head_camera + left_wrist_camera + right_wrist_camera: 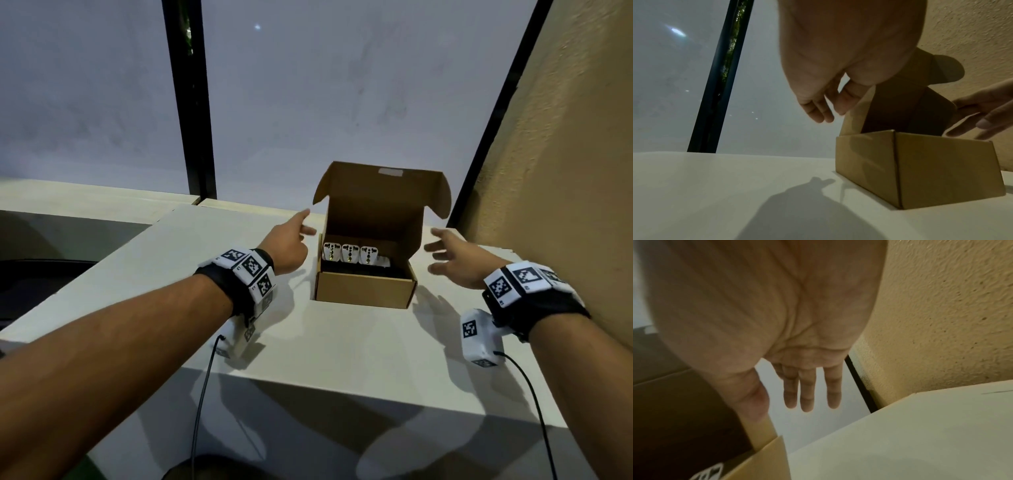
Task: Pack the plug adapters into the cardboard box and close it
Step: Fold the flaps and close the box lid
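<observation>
A small cardboard box [364,291] stands on the white table [342,342] with its lid [380,192] upright and the side flaps spread. Inside, three white plug adapters [349,254] stand in a row along the back, with another white piece beside them. My left hand [291,245] hovers just left of the box, fingers extended toward the lid's left flap, holding nothing. My right hand [452,260] hovers to the right of the box with fingers spread and empty. In the left wrist view the box [920,170] sits below my left fingers [818,112]; the right wrist view shows straight fingers [807,389].
A textured tan wall [565,171] rises close on the right. Frosted glass panes with black frames [191,102] stand behind the table. The table's front edge [342,383] lies below my wrists, and cables hang from both wrist cameras.
</observation>
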The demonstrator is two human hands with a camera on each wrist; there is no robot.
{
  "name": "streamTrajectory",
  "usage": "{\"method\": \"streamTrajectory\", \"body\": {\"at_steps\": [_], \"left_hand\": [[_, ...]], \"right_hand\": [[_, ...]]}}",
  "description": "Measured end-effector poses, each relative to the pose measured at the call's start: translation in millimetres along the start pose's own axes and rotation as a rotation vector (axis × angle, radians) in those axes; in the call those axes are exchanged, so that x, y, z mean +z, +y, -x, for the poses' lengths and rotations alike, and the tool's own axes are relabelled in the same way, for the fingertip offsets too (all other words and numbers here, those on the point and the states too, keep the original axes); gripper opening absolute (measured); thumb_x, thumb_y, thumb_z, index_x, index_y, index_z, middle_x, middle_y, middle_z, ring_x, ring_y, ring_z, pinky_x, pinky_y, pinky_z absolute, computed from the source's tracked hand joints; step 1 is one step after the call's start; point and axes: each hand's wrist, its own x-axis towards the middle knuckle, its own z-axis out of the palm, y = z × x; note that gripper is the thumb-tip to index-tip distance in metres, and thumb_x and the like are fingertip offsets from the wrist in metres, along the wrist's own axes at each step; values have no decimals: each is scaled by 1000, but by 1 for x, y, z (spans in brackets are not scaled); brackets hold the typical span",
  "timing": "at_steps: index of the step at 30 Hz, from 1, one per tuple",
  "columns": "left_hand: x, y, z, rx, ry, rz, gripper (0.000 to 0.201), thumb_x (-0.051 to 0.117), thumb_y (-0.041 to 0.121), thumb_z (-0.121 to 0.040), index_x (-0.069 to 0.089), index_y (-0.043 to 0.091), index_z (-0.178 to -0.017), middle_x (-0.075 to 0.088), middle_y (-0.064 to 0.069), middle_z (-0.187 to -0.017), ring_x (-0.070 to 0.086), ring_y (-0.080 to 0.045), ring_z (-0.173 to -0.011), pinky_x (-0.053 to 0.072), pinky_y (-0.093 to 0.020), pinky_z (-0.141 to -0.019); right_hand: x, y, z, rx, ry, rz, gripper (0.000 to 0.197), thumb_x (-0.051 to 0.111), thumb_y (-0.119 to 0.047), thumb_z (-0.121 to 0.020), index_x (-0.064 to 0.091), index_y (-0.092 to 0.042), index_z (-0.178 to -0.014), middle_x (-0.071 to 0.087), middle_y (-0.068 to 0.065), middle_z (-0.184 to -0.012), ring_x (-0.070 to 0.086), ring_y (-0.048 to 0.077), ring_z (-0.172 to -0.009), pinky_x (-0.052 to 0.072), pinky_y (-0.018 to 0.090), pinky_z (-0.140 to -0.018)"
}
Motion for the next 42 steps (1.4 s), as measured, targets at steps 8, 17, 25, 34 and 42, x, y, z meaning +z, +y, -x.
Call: {"method": "streamTrajectory", "body": {"at_steps": [8,17,25,34,42], "left_hand": [[-17,15,7,213,76,99,82,28,-23,-78,40,29,-140,52,12,-136,52,-6,-113,40,-7,-73],[-27,11,22,215,-42,91,76,24,-23,-73,50,26,-125,64,12,-114,58,-9,-114,45,-13,-83],[-22,23,34,258,-115,-258,72,26,-18,-76,61,22,-125,61,2,-125,53,-15,-120,38,-22,-97],[-10,34,39,223,-158,-460,61,33,-13,-84,64,23,-123,56,-3,-130,51,-24,-121,40,-34,-104],[2,25,52,201,-206,-509,55,37,-7,-89,59,25,-129,53,-4,-132,50,-24,-119,40,-36,-101]], "right_hand": [[-36,-9,6,-192,261,-326,66,43,18,-87,39,-19,-141,56,3,-125,58,19,-108,51,40,-86],[-30,-27,29,-192,105,-121,54,34,20,-83,69,-19,-94,69,-8,-83,64,20,-100,52,37,-86],[-12,-47,36,-120,50,186,28,45,-13,-94,70,-25,-101,70,-8,-76,63,12,-100,46,29,-96],[8,-50,41,-56,51,303,32,46,-16,-92,75,-17,-103,58,-17,-48,65,13,-87,50,26,-78],[24,-45,44,-19,51,359,36,45,-11,-91,72,-24,-110,61,6,-123,58,25,-107,48,31,-90]]}}
